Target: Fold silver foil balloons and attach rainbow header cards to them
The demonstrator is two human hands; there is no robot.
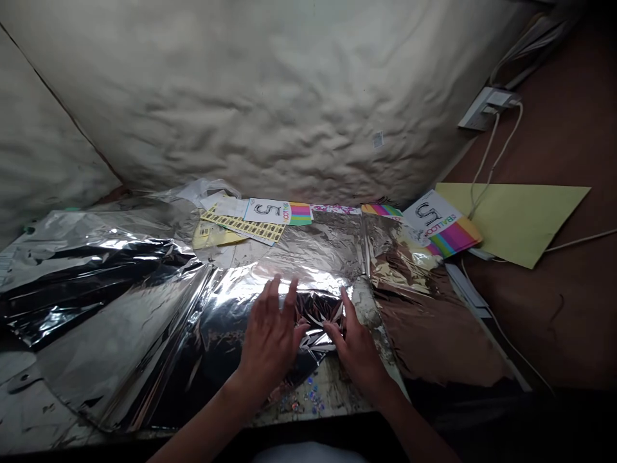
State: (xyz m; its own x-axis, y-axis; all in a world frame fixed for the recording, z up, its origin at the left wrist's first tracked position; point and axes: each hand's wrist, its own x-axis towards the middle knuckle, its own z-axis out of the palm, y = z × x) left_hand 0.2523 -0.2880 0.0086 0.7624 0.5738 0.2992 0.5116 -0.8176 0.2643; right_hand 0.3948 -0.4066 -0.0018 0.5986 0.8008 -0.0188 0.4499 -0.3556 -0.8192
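Left hand (268, 341): fingers spread wide here, resting on the silver foil balloon (202, 321)!
Right hand (359, 350): fingers apart too, pressing the crumpled foil (315, 321).
Balloon: lying flat, lower middle of frame.
Nearby: balloon packet (436, 225), right of centre.

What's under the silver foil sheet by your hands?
Under the silver foil sheet, nothing shows where it lies flat, and the left hand and right hand cover more. Past its near edge, small shiny sequins lie on a mottled tabletop.
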